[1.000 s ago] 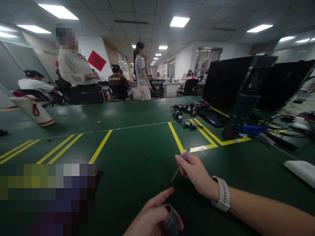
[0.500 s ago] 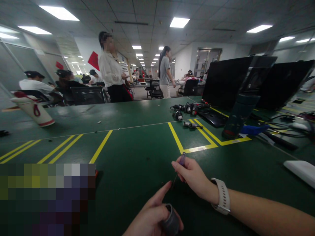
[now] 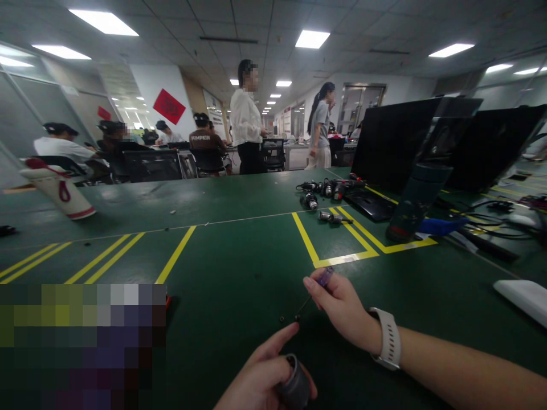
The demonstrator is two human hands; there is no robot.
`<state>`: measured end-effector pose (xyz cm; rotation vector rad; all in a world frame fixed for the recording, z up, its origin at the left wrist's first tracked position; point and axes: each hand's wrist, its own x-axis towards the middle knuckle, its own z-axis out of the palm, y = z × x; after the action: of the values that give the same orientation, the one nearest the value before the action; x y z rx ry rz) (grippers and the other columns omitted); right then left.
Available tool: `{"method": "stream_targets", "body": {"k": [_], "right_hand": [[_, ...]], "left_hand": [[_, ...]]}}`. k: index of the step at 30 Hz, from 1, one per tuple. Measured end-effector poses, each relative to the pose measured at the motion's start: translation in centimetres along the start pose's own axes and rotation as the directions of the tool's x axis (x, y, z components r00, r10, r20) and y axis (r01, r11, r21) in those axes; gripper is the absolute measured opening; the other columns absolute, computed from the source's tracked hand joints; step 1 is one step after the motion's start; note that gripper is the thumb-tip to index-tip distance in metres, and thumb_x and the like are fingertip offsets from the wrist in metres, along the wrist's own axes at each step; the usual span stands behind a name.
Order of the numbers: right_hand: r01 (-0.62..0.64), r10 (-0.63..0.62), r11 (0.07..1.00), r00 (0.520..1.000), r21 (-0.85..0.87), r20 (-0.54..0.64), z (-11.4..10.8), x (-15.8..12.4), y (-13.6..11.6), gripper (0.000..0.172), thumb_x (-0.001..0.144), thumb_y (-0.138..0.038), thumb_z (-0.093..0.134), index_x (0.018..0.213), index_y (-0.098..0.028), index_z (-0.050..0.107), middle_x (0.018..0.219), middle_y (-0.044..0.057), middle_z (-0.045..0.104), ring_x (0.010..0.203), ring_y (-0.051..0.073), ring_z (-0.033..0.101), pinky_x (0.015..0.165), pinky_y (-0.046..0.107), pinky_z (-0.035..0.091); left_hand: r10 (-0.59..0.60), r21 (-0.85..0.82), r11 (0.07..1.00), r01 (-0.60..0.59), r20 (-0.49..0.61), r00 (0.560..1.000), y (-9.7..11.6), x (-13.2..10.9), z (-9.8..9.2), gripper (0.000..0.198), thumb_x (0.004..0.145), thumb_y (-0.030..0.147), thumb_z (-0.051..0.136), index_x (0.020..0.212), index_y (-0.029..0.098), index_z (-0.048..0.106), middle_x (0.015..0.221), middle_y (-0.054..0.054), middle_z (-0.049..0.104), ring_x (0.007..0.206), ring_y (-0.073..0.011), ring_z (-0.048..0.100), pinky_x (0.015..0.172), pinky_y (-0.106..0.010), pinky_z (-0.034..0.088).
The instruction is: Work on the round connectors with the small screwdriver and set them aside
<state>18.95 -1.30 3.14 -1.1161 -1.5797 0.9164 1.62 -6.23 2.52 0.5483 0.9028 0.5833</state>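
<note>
My right hand [image 3: 339, 302], with a pale watch on its wrist, holds a small screwdriver [image 3: 325, 277] by its purple handle. The thin shaft slants down and left to a tiny dark part [image 3: 297, 318] on the green table [image 3: 239, 256]. My left hand [image 3: 265, 370] has its fingers wrapped round a grey metal cylinder [image 3: 294, 382], open end up. Its index finger is stretched out, the tip right beside the tiny part. Just to the left lies another small dark piece [image 3: 281, 319].
Metal connectors [image 3: 331, 217] lie by the yellow tape, with more dark ones [image 3: 327, 188] behind. A dark bottle [image 3: 416, 202], monitors [image 3: 397, 139] and cables stand right. At far left leans a white cup [image 3: 62, 191]. People are beyond the table.
The screwdriver has tilted more, its handle shifting right, and the tiny part now shows at its tip. My left fingertip has dropped slightly. Two standing people in the background have moved right.
</note>
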Motion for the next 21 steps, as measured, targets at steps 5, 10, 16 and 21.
{"method": "stream_targets", "body": {"k": [5, 10, 16, 21], "right_hand": [[0.012, -0.011, 0.999, 1.0, -0.038, 0.018, 0.02, 0.09, -0.02, 0.033, 0.086, -0.042, 0.049, 0.062, -0.02, 0.047, 0.053, -0.005, 0.042, 0.05, 0.012, 0.04, 0.05, 0.026, 0.034], [-0.007, 0.008, 0.999, 0.999, -0.032, 0.043, -0.02, 0.02, -0.27, 0.034, 0.086, -0.044, 0.049, 0.062, -0.02, 0.047, 0.053, -0.006, 0.041, 0.049, 0.011, 0.04, 0.049, 0.025, 0.034], [-0.043, 0.041, 0.999, 0.998, 0.027, 0.052, 0.02, -0.02, -0.26, 0.037, 0.084, -0.049, 0.052, 0.063, -0.019, 0.048, 0.051, -0.006, 0.041, 0.048, 0.011, 0.038, 0.048, 0.025, 0.032], [-0.092, 0.086, 0.988, 0.995, 0.123, 0.051, -0.02, 0.0, 0.12, 0.04, 0.082, -0.052, 0.055, 0.062, -0.018, 0.049, 0.049, -0.007, 0.042, 0.046, 0.01, 0.038, 0.047, 0.024, 0.031]], "left_hand": [[0.027, -0.003, 1.0, -0.027, -0.037, 0.999, -0.02, -0.49, 0.57, 0.079, 0.071, 0.009, 0.049, 0.142, 0.0, 0.016, 0.059, -0.006, 0.069, 0.053, -0.0154, 0.059, 0.048, -0.023, 0.038], [0.023, -0.005, 1.0, -0.023, -0.048, 0.999, 0.1, -0.62, 0.67, 0.077, 0.072, 0.007, 0.048, 0.142, 0.001, 0.017, 0.06, -0.005, 0.068, 0.053, -0.0145, 0.058, 0.049, -0.023, 0.039], [0.025, 0.002, 1.0, -0.025, -0.059, 0.998, 0.28, -0.58, 0.81, 0.075, 0.072, 0.007, 0.046, 0.141, 0.0, 0.019, 0.058, -0.005, 0.068, 0.051, -0.014, 0.057, 0.048, -0.022, 0.039], [-0.003, -0.003, 1.0, 0.002, -0.1, 0.995, 0.64, -0.84, 1.13, 0.069, 0.074, 0.008, 0.043, 0.14, 0.002, 0.02, 0.057, -0.004, 0.068, 0.043, -0.0108, 0.052, 0.043, -0.02, 0.037]]}}
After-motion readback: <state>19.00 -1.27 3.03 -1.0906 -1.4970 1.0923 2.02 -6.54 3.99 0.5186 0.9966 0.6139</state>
